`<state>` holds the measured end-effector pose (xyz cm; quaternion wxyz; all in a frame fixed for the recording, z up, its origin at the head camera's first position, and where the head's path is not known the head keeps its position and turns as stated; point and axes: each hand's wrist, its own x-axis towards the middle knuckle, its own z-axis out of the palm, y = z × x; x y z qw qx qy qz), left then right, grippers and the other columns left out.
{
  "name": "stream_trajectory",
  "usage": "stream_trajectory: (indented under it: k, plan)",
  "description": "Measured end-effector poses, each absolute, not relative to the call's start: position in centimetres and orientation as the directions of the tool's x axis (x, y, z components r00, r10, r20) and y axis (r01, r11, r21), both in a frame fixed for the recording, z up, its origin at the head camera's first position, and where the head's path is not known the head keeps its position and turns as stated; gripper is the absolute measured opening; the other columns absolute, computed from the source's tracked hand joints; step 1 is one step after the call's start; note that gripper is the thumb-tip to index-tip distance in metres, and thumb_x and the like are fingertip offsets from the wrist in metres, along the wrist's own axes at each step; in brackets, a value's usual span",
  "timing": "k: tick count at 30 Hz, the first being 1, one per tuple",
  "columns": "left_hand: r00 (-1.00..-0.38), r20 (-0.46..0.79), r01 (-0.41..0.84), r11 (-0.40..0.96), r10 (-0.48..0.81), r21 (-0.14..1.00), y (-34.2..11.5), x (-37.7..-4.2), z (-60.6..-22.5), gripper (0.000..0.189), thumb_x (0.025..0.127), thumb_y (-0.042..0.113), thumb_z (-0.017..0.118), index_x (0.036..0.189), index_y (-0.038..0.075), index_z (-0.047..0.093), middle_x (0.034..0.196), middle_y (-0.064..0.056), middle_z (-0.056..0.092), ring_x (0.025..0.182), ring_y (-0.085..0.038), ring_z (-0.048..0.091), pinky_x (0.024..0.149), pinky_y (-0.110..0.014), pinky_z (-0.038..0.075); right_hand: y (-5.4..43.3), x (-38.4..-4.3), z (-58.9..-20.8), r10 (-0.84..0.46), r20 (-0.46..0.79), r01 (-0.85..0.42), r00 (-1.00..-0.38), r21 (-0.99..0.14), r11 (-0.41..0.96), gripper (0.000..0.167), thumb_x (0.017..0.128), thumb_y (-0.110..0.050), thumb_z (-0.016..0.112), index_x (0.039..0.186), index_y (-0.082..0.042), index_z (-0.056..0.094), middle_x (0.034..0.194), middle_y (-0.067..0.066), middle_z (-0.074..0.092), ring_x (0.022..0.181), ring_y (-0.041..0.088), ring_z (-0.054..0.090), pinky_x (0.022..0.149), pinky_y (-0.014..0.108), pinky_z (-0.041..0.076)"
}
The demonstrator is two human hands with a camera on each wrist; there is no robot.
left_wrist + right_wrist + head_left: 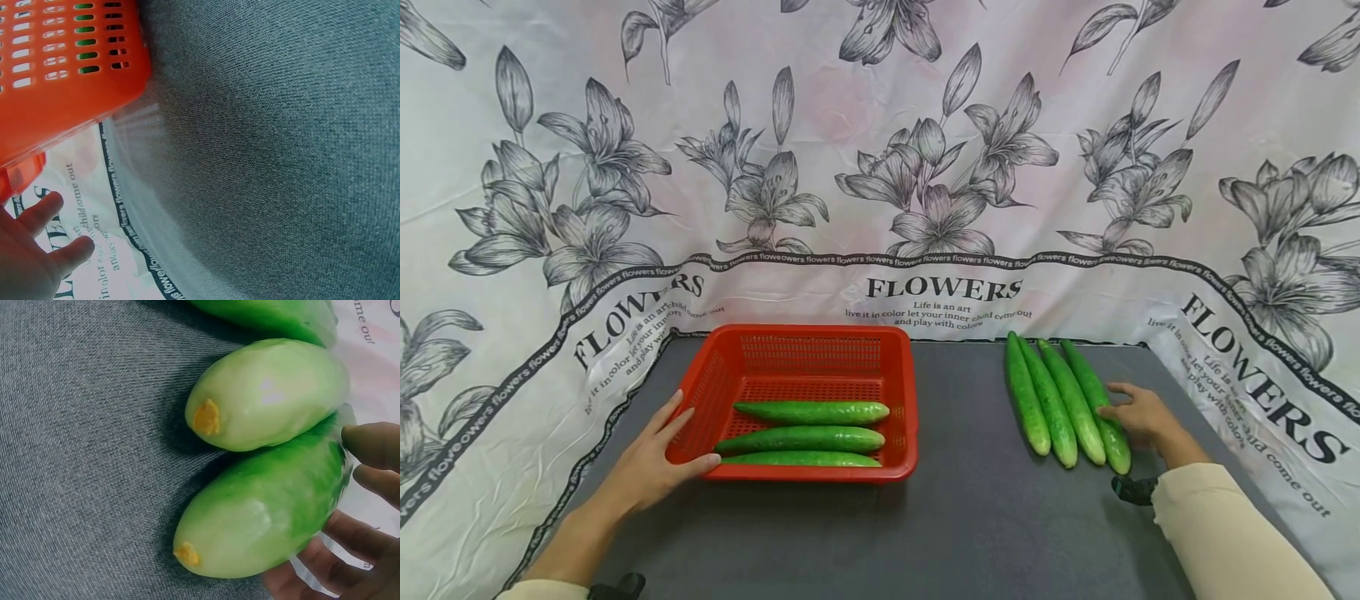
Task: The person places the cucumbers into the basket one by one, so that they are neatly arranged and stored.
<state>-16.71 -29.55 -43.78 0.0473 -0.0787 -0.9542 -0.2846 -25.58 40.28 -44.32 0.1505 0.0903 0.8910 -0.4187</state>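
Observation:
My left hand rests at the near left corner of a red plastic basket, fingers spread along its side and thumb on the front rim. Inside lie three green cucumbers, the rear one apart from the front pair. On the right, several more cucumbers lie side by side, pointing away from me. My right hand is at the rightmost cucumber, its thumb and fingers bent around the sides. In the right wrist view, the pale blossom end of that cucumber points toward the camera, beside its neighbour.
A dark grey cloth-covered table lies beneath everything. White flower-printed fabric hangs behind and along both sides. Grey tabletop separates the basket from the row of cucumbers.

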Motion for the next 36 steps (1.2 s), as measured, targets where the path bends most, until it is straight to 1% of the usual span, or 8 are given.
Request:
stream_trajectory:
  k: [12,21,26,29,32,33,35,36]
  plan:
    - [-0.984,0.133,0.174,0.837,0.122,0.519,-29.6,-16.8,-43.9,0.091,0.080,0.053,0.072,0.143,-0.005,0.040,0.157,-0.014,0.017,0.125,-0.043,0.033,0.093,-0.062,0.036,40.3,-25.8,-44.6,0.045,-0.350,0.292,-0.936,-0.698,0.654,0.075,0.097,-0.024,0.059,0.149,0.008,0.016,0.141,0.045,0.017,0.119,0.058,0.037,0.074,0.051,0.053]
    - [-0.983,0.139,0.175,0.833,0.119,0.525,-29.5,-16.7,-43.8,0.091,0.079,0.052,0.072,0.143,-0.005,0.041,0.156,-0.014,0.018,0.125,-0.043,0.034,0.093,-0.062,0.035,40.7,-25.2,-44.3,0.073,-0.287,0.252,-0.955,-0.657,0.711,0.071,0.095,-0.025,0.061,0.147,0.008,0.025,0.139,0.042,0.028,0.111,0.055,0.046,0.066,0.046,0.055]
    - [-0.982,0.143,0.179,0.832,0.122,0.526,-29.6,-16.7,-43.9,0.091,0.080,0.052,0.073,0.143,-0.005,0.041,0.157,-0.014,0.018,0.126,-0.043,0.033,0.094,-0.062,0.034,41.1,-24.9,-43.7,0.078,-0.272,0.244,-0.959,-0.654,0.716,0.071,0.093,-0.023,0.063,0.146,0.008,0.027,0.139,0.041,0.030,0.106,0.052,0.051,0.064,0.045,0.054]
    - [-0.982,0.142,0.179,0.832,0.122,0.525,-29.6,-16.7,-43.9,0.091,0.079,0.052,0.073,0.143,-0.005,0.041,0.156,-0.014,0.018,0.125,-0.043,0.033,0.093,-0.062,0.034,41.1,-24.7,-43.2,0.076,-0.251,0.227,-0.965,-0.654,0.721,0.069,0.093,-0.020,0.064,0.145,0.008,0.029,0.137,0.042,0.031,0.097,0.046,0.056,0.062,0.043,0.053]
    - [-0.983,0.139,0.177,0.832,0.121,0.525,-29.6,-16.7,-43.9,0.092,0.079,0.052,0.072,0.143,-0.005,0.040,0.156,-0.014,0.018,0.126,-0.043,0.033,0.093,-0.062,0.035,41.1,-24.6,-42.9,0.066,-0.229,0.203,-0.971,-0.650,0.732,0.067,0.092,-0.017,0.064,0.144,0.009,0.031,0.135,0.043,0.032,0.086,0.036,0.059,0.059,0.040,0.052]
    - [-0.983,0.139,0.176,0.832,0.120,0.526,-29.5,-16.7,-43.9,0.092,0.079,0.053,0.072,0.143,-0.005,0.040,0.156,-0.014,0.018,0.126,-0.043,0.033,0.093,-0.062,0.035,41.1,-24.6,-42.8,0.064,-0.225,0.199,-0.972,-0.650,0.733,0.066,0.092,-0.016,0.063,0.144,0.009,0.031,0.135,0.043,0.032,0.078,0.031,0.059,0.056,0.038,0.050]
    - [-0.983,0.137,0.175,0.832,0.120,0.526,-29.5,-16.7,-43.9,0.092,0.079,0.053,0.072,0.143,-0.005,0.040,0.157,-0.014,0.018,0.126,-0.043,0.032,0.094,-0.063,0.034,41.1,-24.6,-42.5,0.056,-0.224,0.192,-0.973,-0.650,0.735,0.064,0.092,-0.013,0.062,0.144,0.009,0.032,0.135,0.043,0.033,0.066,0.026,0.056,0.053,0.037,0.049]
    - [-0.983,0.136,0.175,0.831,0.121,0.527,-29.5,-16.7,-43.9,0.092,0.079,0.053,0.072,0.143,-0.005,0.040,0.157,-0.014,0.018,0.126,-0.043,0.032,0.094,-0.063,0.034,41.1,-24.6,-42.4,0.051,-0.217,0.183,-0.975,-0.647,0.740,0.064,0.092,-0.013,0.062,0.144,0.009,0.032,0.134,0.044,0.034,0.066,0.026,0.056,0.053,0.037,0.049]
